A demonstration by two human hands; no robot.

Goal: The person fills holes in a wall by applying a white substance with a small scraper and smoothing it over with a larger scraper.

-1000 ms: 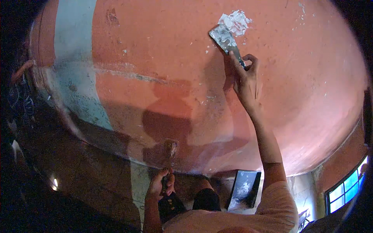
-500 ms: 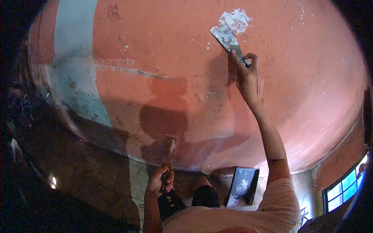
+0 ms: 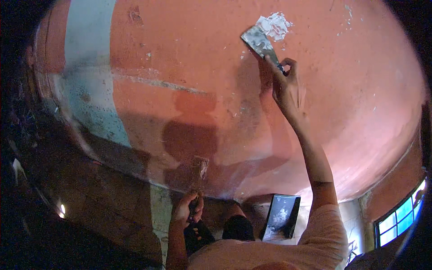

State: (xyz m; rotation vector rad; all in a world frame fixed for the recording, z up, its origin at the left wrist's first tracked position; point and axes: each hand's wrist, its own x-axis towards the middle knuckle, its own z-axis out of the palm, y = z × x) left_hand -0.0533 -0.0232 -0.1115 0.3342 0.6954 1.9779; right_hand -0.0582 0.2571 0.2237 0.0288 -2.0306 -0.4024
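The right hand (image 3: pixel 288 92) clamps a putty knife (image 3: pixel 257 39) (one finger extended, probably for control) at white filler (image 3: pixel 274 26), well above the wall's (image 3: pixel 342 90) bottom edge; the left hand (image 3: pixel 188 209) grips a scraper (image 3: pixel 202 170) near that edge.

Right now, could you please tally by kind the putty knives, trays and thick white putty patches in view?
Putty knives: 2 (one in the right hand, one in the left hand)
Black tray: 1
Thick white putty patch: 1
Total: 4
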